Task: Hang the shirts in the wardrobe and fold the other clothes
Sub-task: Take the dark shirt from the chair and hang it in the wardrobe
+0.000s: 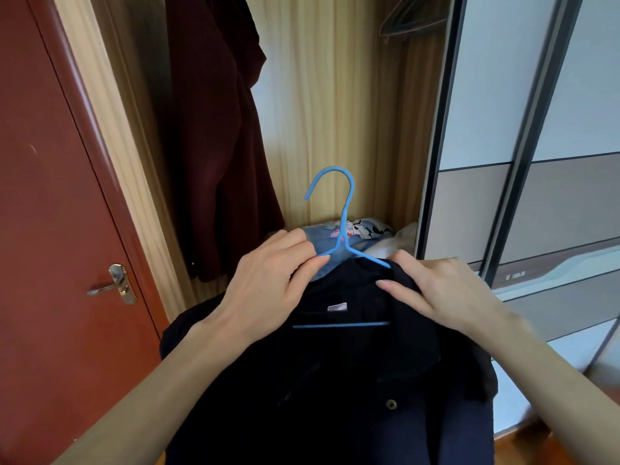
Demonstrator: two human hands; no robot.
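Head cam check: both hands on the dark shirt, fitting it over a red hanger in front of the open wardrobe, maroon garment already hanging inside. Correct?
One thing is off: the hanger is blue, not red. The head view shows its blue hook standing above the dark shirt, with the left hand and right hand at the collar. The rest holds: the maroon garment hangs inside the open wardrobe.

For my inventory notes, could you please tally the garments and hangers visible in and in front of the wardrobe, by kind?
Dark navy shirt held by the hands, on a hanger: 1
Maroon garment hanging in the wardrobe: 1
Blue hanger in the shirt: 1
Empty hangers at top right, blurred: at least 1, exact count unclear
Blue patterned cloth on the wardrobe floor: 1
Total: at least 5
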